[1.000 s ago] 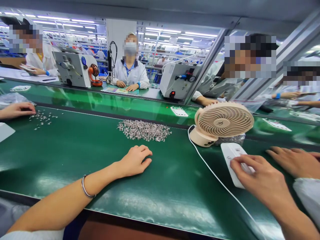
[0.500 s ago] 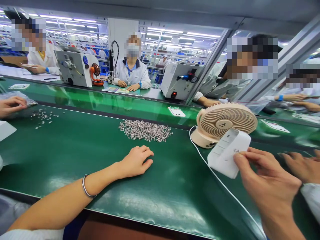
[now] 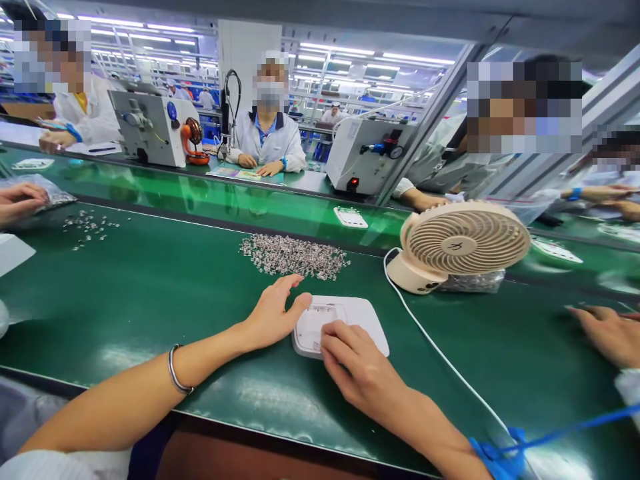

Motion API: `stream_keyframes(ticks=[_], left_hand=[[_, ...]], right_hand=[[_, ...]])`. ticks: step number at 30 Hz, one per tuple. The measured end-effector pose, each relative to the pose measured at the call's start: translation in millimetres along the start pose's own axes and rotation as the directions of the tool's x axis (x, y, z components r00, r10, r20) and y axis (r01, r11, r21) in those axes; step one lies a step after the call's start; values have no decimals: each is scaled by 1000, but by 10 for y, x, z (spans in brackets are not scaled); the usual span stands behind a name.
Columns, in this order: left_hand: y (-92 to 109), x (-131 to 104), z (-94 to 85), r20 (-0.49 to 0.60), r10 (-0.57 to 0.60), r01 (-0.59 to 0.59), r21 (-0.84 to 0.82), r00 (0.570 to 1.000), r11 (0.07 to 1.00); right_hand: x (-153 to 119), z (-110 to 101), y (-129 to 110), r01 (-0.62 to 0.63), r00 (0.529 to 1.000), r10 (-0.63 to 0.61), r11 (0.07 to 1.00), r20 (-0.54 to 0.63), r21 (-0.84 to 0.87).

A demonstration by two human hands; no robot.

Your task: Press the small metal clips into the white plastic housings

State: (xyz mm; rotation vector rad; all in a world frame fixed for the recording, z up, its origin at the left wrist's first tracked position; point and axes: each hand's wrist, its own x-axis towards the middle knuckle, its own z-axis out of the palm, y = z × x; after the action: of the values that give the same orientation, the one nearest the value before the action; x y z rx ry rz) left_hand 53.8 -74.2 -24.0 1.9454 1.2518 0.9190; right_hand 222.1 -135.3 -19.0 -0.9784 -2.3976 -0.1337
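Note:
A white plastic housing [image 3: 367, 320] with a battery-type recess lies on the green work surface in front of me. My right hand [image 3: 357, 360] is closed on it, its curled fingertips at the recess and partly hiding it. My left hand [image 3: 277, 308] is open, thumb apart from the fingers. Its thumb is at the housing's upper left corner; whether it presses there I cannot tell. Just beyond those fingers lies a pile of small shiny metal pieces [image 3: 295, 255].
A beige fan [image 3: 460, 243] stands at the right, its white cable [image 3: 440, 357] running toward me. More metal pieces [image 3: 89, 225] lie scattered at left near another person's hand [image 3: 23, 200]. Someone's hand [image 3: 605, 333] rests at right. White housings [image 3: 351, 217] sit on the far strip.
My right hand has brought the white housing from in front of the fan down to the surface beside my left hand. My left hand's fingers have spread and moved slightly toward the pile.

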Motion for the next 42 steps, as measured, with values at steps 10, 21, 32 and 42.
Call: stream_keyframes(ticks=[10,21,32,42], left_hand=[[-61,1,13,73,63,-73,135,995,988],[-39,-40,-8,253,208,-265,215,945,940],[19,-96,-7,381,311,-477,495,871,726],[213,-403,159,494,652,-817,375,576,438]], right_hand=[[192,-233,469,-154,976,162,986,143,-63],[312,-140,553,-120,973,147,981,178,-154],[-203,-333,404,-341,937,283,869,-204,-359],[50,29,679,-297,937,265,947,-227,-124]])
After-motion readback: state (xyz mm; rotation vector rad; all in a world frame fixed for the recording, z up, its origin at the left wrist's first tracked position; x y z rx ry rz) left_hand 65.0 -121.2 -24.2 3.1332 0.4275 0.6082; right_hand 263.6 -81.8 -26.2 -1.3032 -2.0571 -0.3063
